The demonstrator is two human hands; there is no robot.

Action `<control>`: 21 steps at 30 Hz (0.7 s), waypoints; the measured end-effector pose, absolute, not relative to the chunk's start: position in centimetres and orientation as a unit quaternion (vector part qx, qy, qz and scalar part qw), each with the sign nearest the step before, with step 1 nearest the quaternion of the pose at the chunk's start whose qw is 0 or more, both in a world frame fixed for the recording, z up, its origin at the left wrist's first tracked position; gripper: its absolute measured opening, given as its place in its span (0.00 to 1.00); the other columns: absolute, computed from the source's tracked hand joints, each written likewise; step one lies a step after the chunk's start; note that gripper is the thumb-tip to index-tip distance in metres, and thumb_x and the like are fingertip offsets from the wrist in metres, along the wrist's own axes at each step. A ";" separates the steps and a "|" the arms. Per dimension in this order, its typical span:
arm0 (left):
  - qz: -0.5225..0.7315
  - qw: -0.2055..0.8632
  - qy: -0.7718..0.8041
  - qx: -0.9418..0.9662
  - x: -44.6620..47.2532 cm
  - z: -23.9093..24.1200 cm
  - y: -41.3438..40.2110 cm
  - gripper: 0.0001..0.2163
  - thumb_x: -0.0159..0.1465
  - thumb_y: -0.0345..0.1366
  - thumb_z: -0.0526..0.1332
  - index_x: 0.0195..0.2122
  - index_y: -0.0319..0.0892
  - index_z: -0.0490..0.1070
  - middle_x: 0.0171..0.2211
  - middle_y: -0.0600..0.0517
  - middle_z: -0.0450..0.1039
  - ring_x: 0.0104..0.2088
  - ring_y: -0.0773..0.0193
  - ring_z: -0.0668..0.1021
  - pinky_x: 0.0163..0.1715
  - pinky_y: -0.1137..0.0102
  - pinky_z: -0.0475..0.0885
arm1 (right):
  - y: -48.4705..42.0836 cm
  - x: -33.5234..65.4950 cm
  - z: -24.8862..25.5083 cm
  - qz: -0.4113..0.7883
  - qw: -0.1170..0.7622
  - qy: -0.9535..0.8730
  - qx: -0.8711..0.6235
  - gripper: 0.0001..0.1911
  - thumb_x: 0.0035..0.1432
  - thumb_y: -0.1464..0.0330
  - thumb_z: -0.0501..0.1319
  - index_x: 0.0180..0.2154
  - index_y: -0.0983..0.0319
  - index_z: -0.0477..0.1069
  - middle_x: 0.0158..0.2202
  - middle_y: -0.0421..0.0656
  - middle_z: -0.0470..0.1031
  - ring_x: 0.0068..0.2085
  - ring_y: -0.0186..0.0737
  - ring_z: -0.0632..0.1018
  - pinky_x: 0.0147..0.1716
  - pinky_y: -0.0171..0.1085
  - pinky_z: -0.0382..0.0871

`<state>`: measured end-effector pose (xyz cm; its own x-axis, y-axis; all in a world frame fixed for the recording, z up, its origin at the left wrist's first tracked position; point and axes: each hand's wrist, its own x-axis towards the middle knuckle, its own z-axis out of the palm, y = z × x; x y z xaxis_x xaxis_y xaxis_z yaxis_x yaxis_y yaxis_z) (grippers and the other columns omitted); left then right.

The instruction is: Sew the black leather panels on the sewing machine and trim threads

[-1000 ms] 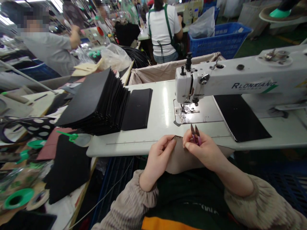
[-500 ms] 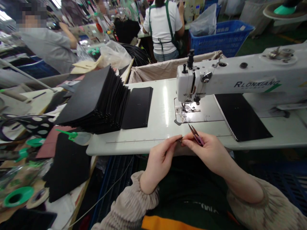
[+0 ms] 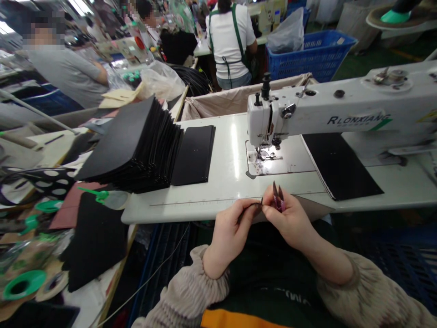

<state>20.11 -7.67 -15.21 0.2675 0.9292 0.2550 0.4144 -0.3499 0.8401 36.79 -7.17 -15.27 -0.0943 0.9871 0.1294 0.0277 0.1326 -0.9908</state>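
My left hand is closed in a pinch on the edge of a thin dark panel, seen nearly edge-on at the table's front edge. Small thread snips with purplish handles rest in my right hand, their blades pointing up and apart. The right thumb and fingertip also meet at the panel's edge, close to the left fingertips. Much of the panel is hidden behind my hands. Beyond them stands a white sewing machine, its needle area lit.
A tall stack of black panels leans on the left of the table, beside a lower black pile. Another black panel lies under the machine arm. A blue crate and co-workers are further back. Green tape rolls clutter the left bench.
A corner of the dark panel now shows to the right of my right hand. The snips have turned more upright. The whole view has shifted slightly.
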 end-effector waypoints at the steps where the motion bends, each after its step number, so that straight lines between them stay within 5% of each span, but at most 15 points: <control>1: 0.389 0.347 0.470 0.712 20.2 -15.2 -7.7 0.07 0.70 0.35 0.57 0.45 0.45 0.75 0.37 0.55 0.79 0.35 0.68 0.79 0.36 0.76 0.71 | -7.2 36.8 -15.3 0.480 0.500 -0.566 -0.446 0.06 0.54 0.73 0.58 0.27 0.58 0.62 0.24 0.34 0.57 0.26 0.32 0.61 0.25 0.33 0.57; 8: 0.432 0.437 0.529 0.585 19.7 -16.0 -6.2 0.11 0.69 0.44 0.59 0.37 0.41 0.72 0.27 0.56 0.71 0.28 0.68 0.71 0.30 0.75 0.67 | -7.8 37.3 -15.1 0.511 0.449 -0.604 -0.417 0.05 0.59 0.71 0.58 0.31 0.58 0.63 0.27 0.35 0.61 0.27 0.32 0.63 0.26 0.34 0.58; 15: 0.504 0.510 0.531 0.452 16.0 -18.6 -4.8 0.12 0.65 0.46 0.63 0.39 0.42 0.71 0.33 0.55 0.73 0.32 0.68 0.72 0.34 0.76 0.67 | -7.7 43.7 -16.5 0.304 0.442 -0.581 -0.613 0.09 0.61 0.60 0.62 0.39 0.57 0.71 0.28 0.38 0.70 0.28 0.35 0.69 0.26 0.35 0.61; 21: 0.525 0.507 0.591 0.344 10.6 -22.0 -5.3 0.15 0.59 0.48 0.68 0.37 0.43 0.69 0.26 0.59 0.70 0.25 0.69 0.69 0.28 0.76 0.64 | -7.8 46.6 -20.0 0.298 0.389 -0.561 -0.667 0.12 0.60 0.56 0.62 0.40 0.57 0.72 0.33 0.38 0.75 0.31 0.36 0.74 0.33 0.36 0.67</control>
<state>10.64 -5.32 -22.02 -0.2487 0.9389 -0.2379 -0.1264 0.2121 0.9690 46.61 -7.84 -20.00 0.1923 0.9806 0.0392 0.5171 -0.0673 -0.8533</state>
